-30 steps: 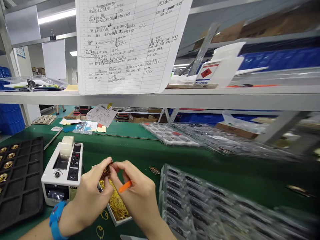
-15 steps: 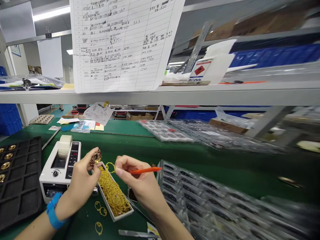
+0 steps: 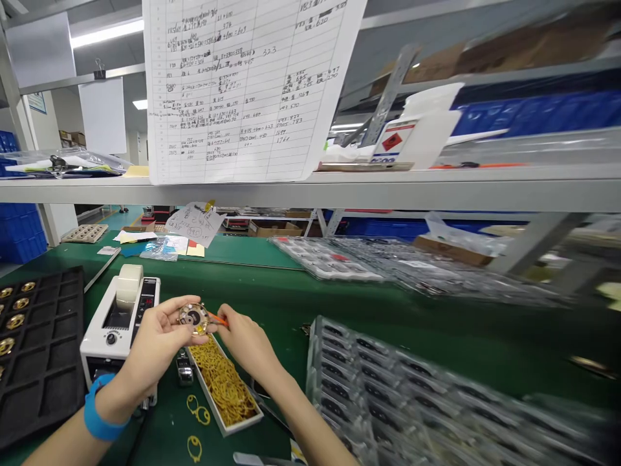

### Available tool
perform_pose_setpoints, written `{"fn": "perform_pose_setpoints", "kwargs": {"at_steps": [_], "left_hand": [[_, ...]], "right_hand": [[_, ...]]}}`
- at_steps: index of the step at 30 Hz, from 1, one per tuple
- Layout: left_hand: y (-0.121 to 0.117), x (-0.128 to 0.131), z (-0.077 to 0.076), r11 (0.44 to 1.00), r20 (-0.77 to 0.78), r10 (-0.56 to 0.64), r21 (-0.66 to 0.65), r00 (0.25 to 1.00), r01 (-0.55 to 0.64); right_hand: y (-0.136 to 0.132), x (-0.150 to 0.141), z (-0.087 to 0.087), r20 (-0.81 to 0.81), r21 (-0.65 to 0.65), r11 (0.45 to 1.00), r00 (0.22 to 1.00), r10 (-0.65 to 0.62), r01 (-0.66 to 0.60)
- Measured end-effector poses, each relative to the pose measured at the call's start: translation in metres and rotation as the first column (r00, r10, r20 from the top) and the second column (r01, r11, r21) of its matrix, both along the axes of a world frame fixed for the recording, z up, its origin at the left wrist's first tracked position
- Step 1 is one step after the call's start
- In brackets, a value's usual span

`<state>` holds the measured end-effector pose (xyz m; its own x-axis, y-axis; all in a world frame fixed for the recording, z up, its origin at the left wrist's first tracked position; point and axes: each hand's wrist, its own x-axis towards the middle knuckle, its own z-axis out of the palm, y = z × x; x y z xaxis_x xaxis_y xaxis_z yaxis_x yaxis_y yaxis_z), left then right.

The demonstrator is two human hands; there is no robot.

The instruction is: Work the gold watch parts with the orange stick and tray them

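Watch case (image 3: pixel 195 318) is clamped between my left fingers (image 3: pixel 175 330); my right fingers (image 3: pixel 224 318) pinch 1 orange tool (image 3: pixel 218 320) beside it.

Holds a round gold-rimmed part (image 3: pixel 193 318) in the left hand (image 3: pixel 156 338), face toward the camera, near the far end of a white box (image 3: pixel 243 425) filled with yellow rings (image 3: pixel 224 382). Grips an orange tool (image 3: pixel 218 320) in the right hand (image 3: pixel 247 342), at the part's right rim. Shows a black tray (image 3: pixel 48 349) toward the green surface's (image 3: pixel 272 310) left edge, clear plastic trays (image 3: pixel 369 388) toward the right.
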<state>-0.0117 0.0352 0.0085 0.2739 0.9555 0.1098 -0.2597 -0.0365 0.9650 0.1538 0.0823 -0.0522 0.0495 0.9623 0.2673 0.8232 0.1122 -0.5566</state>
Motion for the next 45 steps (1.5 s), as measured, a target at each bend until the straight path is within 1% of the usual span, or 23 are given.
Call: {"fn": "perform_pose_setpoints", "kwargs": {"at_steps": [3,5,6,8,10,11,13,15,17,21,24,27,31,32,33,34,35,36,37,39,41,43,45], "left_hand": [[0.001,0.0,-0.001,1.0,0.025,-0.013,-0.01,1.0,0.013],[0.002,0.0,-0.001,1.0,0.042,0.002,-0.016,0.999,-0.001],[0.002,0.0,-0.002,1.0,0.055,0.012,-0.018,0.998,-0.011],[0.003,0.0,-0.004,0.999,0.096,0.042,-0.015,0.995,-0.041],[0.002,0.002,-0.008,0.998,0.152,0.067,-0.006,0.986,-0.066],[0.001,0.004,-0.011,0.997,0.181,0.075,0.001,0.981,-0.077],[-0.001,0.008,-0.016,0.995,0.225,0.095,0.021,0.97,-0.102],[-0.002,0.011,-0.021,0.99,0.236,0.115,0.047,0.965,-0.13],[-0.004,0.014,-0.024,0.986,0.22,0.133,0.07,0.966,-0.152],[-0.003,0.016,-0.027,0.98,0.181,0.144,0.109,0.973,-0.165],[-0.003,0.016,-0.029,0.977,0.171,0.16,0.115,0.972,-0.181],[-0.003,0.015,-0.03,0.985,0.195,0.152,0.056,0.969,-0.165],[-0.002,0.012,-0.024,0.992,0.199,0.128,-0.006,0.972,-0.13],[-0.002,0.011,-0.021,0.99,0.189,0.138,-0.002,0.972,-0.141],[-0.001,0.009,-0.017,0.987,0.182,0.155,0.008,0.971,-0.159],[0.0,0.007,-0.013,0.983,0.177,0.177,0.018,0.968,-0.183],[0.0,0.005,-0.008,0.977,0.176,0.203,0.026,0.963,-0.211],[0.0,0.002,-0.004,0.971,0.177,0.228,0.035,0.957,-0.238],[0.0,-0.001,0.0,0.965,0.176,0.25,0.039,0.952,-0.26],[0.0,-0.007,0.007,0.955,0.168,0.284,0.042,0.944,-0.295],[0.0,-0.012,0.009,0.948,0.154,0.307,0.04,0.939,-0.316],[0.001,-0.014,0.009,0.939,0.139,0.331,0.047,0.933,-0.34],[0.002,-0.015,0.008,0.936,0.118,0.339,0.063,0.933,-0.348]], "right_hand": [[-0.008,0.001,0.007,-0.02,0.079,0.997,1.0,-0.007,0.008],[-0.017,0.0,0.013,-0.105,0.228,0.973,0.993,0.051,-0.026],[-0.023,-0.002,0.016,-0.148,0.329,0.943,0.983,0.106,-0.052],[-0.037,-0.009,0.022,-0.167,0.529,0.841,0.959,0.231,-0.11],[-0.05,-0.017,0.026,-0.062,0.633,0.753,0.957,0.283,-0.181],[-0.054,-0.021,0.027,0.014,0.65,0.728,0.961,0.275,-0.218],[-0.059,-0.027,0.027,0.152,0.659,0.706,0.966,0.21,-0.257],[-0.06,-0.03,0.025,0.228,0.68,0.686,0.964,0.139,-0.259],[-0.059,-0.031,0.022,0.246,0.716,0.649,0.963,0.108,-0.256],[-0.058,-0.033,0.02,0.231,0.754,0.599,0.962,0.144,-0.27],[-0.06,-0.04,0.022,0.182,0.752,0.606,0.966,0.186,-0.259],[-0.066,-0.049,0.023,0.133,0.723,0.637,0.959,0.25,-0.266],[-0.071,-0.045,0.014,0.175,0.688,0.644,0.938,0.3,-0.334],[-0.07,-0.037,0.009,0.216,0.656,0.665,0.933,0.288,-0.357],[-0.069,-0.026,0.004,0.266,0.585,0.723,0.929,0.256,-0.367],[-0.066,-0.012,-0.001,0.318,0.48,0.807,0.926,0.205,-0.344],[-0.062,0.006,-0.005,0.369,0.362,0.889,0.919,0.14,-0.281],[-0.058,0.028,-0.009,0.419,0.217,0.962,0.906,0.059,-0.163],[-0.052,0.053,-0.013,0.443,0.14,0.989,0.896,-0.024,-0.043],[-0.04,0.11,-0.017,0.469,0.082,0.984,0.866,-0.176,0.155],[-0.03,0.166,-0.02,0.499,0.019,0.943,0.814,-0.296,0.332],[-0.023,0.214,-0.022,0.537,-0.057,0.895,0.769,-0.346,0.442],[-0.016,0.246,-0.026,0.569,-0.128,0.87,0.754,-0.329,0.476]]}}
